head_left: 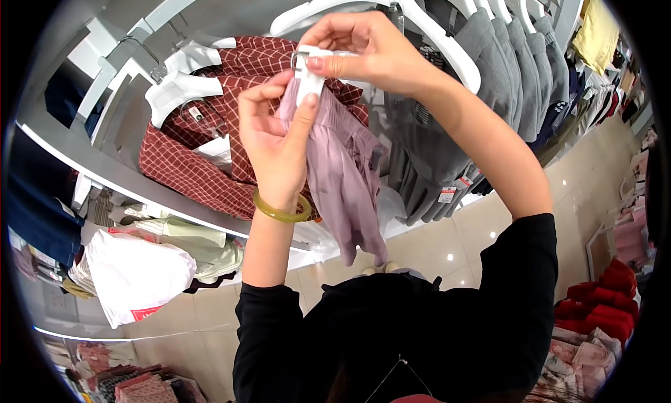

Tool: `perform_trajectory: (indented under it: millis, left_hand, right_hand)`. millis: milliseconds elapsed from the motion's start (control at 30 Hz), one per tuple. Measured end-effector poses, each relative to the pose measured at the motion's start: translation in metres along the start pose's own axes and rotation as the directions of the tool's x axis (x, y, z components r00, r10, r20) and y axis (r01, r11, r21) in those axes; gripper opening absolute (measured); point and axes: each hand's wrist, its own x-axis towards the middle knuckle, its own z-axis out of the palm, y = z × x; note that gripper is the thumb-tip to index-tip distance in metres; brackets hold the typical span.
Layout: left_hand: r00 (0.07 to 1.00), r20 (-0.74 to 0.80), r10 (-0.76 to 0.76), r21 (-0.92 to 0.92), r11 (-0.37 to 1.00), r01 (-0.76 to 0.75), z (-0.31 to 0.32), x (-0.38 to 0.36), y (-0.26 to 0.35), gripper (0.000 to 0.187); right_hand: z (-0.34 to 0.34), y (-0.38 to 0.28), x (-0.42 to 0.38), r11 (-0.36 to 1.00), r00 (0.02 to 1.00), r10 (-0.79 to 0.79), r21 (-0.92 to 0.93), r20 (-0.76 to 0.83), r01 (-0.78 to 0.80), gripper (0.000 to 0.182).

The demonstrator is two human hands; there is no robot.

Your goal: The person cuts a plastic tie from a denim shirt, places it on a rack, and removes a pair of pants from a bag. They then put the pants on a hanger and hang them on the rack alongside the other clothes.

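**Held lavender garment (342, 165) up two-handed; risked a slip at the top**

Saw grey garments (482, 50) hung to the right of the lavender garment, close by the right forearm (482, 123). Could have been bumped by a wide swing of that arm. Saw red checked garments (182, 151) to the left of and partly behind the lavender garment; could have been dragged askew by a stray catch.

Had the lavender garment hanging between both groups, gathered at the top, lower end loose. Looked likeliest to drop with any easing of the left pinch. Noted a white hanger (444, 43) above and right of the lavender garment; risked a knock.

Had left hand (276, 151) at the lavender garment's top, thumb and fingers pinching cloth plus the lower end of a white piece (307, 88). Had right hand (381, 53) just above the lavender garment, thumb pressed on the piece's upper end, fingers curled behind. Saw a green bracelet (283, 216) left of the lavender garment; might have snagged fabric. Couldn't tell clip from tag. Noted a metal loop (296, 59) above the lavender garment; risked pulled threads from hard tugging.
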Motion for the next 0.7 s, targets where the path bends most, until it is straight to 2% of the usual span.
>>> perform_trajectory:
  millis: [67,100,133,200,333,400,433,467,500,533,567,600,633,667,700]
  left_hand:
    - [0.972,0.095,-0.214,0.058,0.976,0.210,-0.003,-0.002,-0.001,0.032]
    - [0.959,0.110,-0.261,0.054,0.965,0.256,-0.005,-0.003,-0.004,0.036]
    - [0.958,0.114,-0.264,0.052,0.964,0.260,-0.007,-0.005,-0.008,0.036]
    - [0.953,0.073,-0.292,0.063,0.955,0.288,-0.012,-0.006,-0.014,0.032]
    - [0.955,0.083,-0.286,0.048,0.958,0.283,-0.022,-0.003,-0.012,0.030]
    - [0.953,0.091,-0.290,0.040,0.957,0.288,-0.024,-0.002,-0.011,0.030]
    - [0.950,0.102,-0.295,0.024,0.955,0.294,-0.024,-0.002,-0.011,0.031]
    - [0.947,0.118,-0.299,0.008,0.954,0.300,-0.023,-0.002,-0.010,0.031]
    - [0.948,0.117,-0.296,-0.008,0.954,0.299,-0.023,-0.002,-0.011,0.031]
    - [0.947,0.126,-0.296,-0.011,0.954,0.300,-0.024,-0.002,-0.012,0.031]
    - [0.945,0.120,-0.303,-0.021,0.951,0.307,-0.024,-0.002,-0.012,0.031]
    - [0.944,0.114,-0.310,-0.029,0.949,0.315,-0.026,-0.002,-0.013,0.030]
    - [0.944,0.123,-0.305,-0.041,0.949,0.312,-0.028,-0.001,-0.015,0.030]
    - [0.944,0.127,-0.305,-0.041,0.949,0.313,-0.032,0.000,-0.017,0.030]
    - [0.946,0.107,-0.306,0.001,0.951,0.308,-0.036,0.002,-0.019,0.030]
  right_hand:
    - [0.005,0.010,-0.009,0.941,0.981,-0.179,-0.304,-0.073,0.149,0.023]
    - [0.010,0.006,-0.017,0.815,0.929,-0.351,-0.526,-0.118,0.241,0.023]
    - [0.010,0.006,-0.027,0.815,0.929,-0.349,-0.529,-0.122,0.237,0.023]
    - [0.005,0.014,-0.057,0.639,0.811,-0.568,-0.695,-0.138,0.330,0.020]
    - [0.008,0.090,-0.142,0.773,0.919,-0.286,-0.632,-0.271,0.055,0.017]
    - [0.011,0.132,-0.166,0.861,0.904,-0.011,-0.465,-0.426,-0.208,0.028]
    - [0.011,0.151,-0.176,0.851,0.899,0.059,-0.449,-0.434,-0.272,0.040]
    - [0.013,0.169,-0.183,0.872,0.885,0.182,-0.345,-0.428,-0.346,0.047]
    - [0.017,0.193,-0.188,0.924,0.858,0.310,-0.084,-0.409,-0.374,0.047]
    - [0.020,0.211,-0.192,0.905,0.832,0.426,0.182,-0.355,-0.385,0.048]
    - [0.022,0.216,-0.192,0.906,0.831,0.423,0.179,-0.363,-0.383,0.048]
    - [0.023,0.220,-0.194,0.798,0.797,0.554,0.424,-0.240,-0.428,0.040]
    - [0.024,0.224,-0.196,0.625,0.761,0.644,0.631,-0.084,-0.460,0.033]
    - [0.023,0.227,-0.201,0.627,0.761,0.643,0.631,-0.088,-0.456,0.033]
    - [0.021,0.229,-0.208,0.651,0.735,0.669,0.566,-0.111,-0.507,0.023]
